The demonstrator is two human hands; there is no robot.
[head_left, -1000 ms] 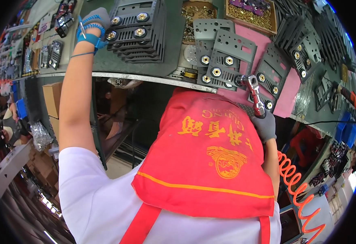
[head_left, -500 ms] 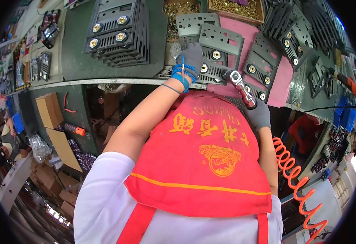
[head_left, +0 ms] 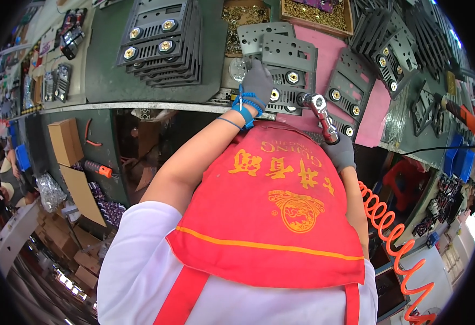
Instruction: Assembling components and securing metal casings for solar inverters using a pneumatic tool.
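Note:
My left hand (head_left: 257,82), in a grey glove with blue bands at the wrist, is closed at the left edge of a grey slotted metal plate (head_left: 287,53); its fingertips are partly hidden. Brass-centred hex nuts (head_left: 292,77) sit on the plate. In my right hand (head_left: 339,153), also gloved, is a red and chrome ratchet wrench (head_left: 327,123). The wrench head lies at the plate's lower right corner. Just right of it, a similar plate (head_left: 350,81) with several nuts rests on a pink sheet (head_left: 371,120).
A tall stack of plates with nuts (head_left: 164,32) stands on the green mat (head_left: 99,65) to the left. Boxes of brass parts (head_left: 316,15) are at the back. More plates (head_left: 392,54) lean at right. A coiled orange hose (head_left: 395,233) hangs beside my right arm.
The plate by my left hand has turned slightly and shifted a little left at its far end. My right hand has drawn slightly left with the wrench. The whole view has shifted slightly.

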